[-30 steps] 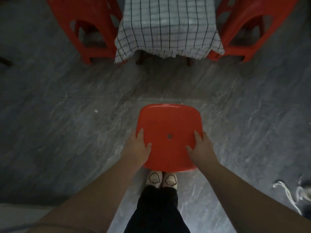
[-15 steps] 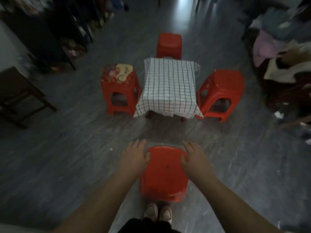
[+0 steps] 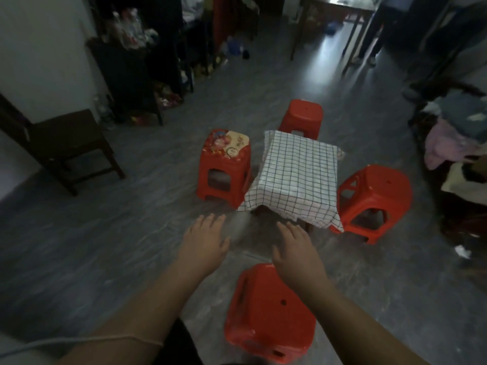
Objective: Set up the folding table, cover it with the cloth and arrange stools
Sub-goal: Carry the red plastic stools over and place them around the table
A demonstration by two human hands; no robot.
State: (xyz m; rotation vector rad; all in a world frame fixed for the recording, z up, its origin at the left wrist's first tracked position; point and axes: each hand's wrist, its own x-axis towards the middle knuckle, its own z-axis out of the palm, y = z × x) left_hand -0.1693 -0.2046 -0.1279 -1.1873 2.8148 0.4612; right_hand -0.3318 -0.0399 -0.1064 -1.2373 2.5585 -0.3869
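The small table stands mid-floor under a white checked cloth [image 3: 295, 177]. Three red plastic stools ring it: one with a printed top [image 3: 225, 167] on its left, one behind [image 3: 303, 115], one on its right [image 3: 374, 198]. A further red stool [image 3: 268, 314] stands on the floor close in front of me, apart from the table. My left hand [image 3: 204, 242] hovers above the floor with fingers spread, holding nothing. My right hand [image 3: 295, 251] floats over the near stool's far edge, fingers straight, off the seat.
A dark wooden chair [image 3: 68, 146] stands at the left wall. Cluttered dark shelves [image 3: 131, 75] fill the back left. A heap of clothes [image 3: 458, 133] lies on the right. A person's legs [image 3: 369, 43] stand by a far table. A white scrap [image 3: 462, 251] lies on the floor.
Both hands have let go of the near stool's seat and lifted forward. My view has tipped up, so more of the room shows and the stool sits lower in view.
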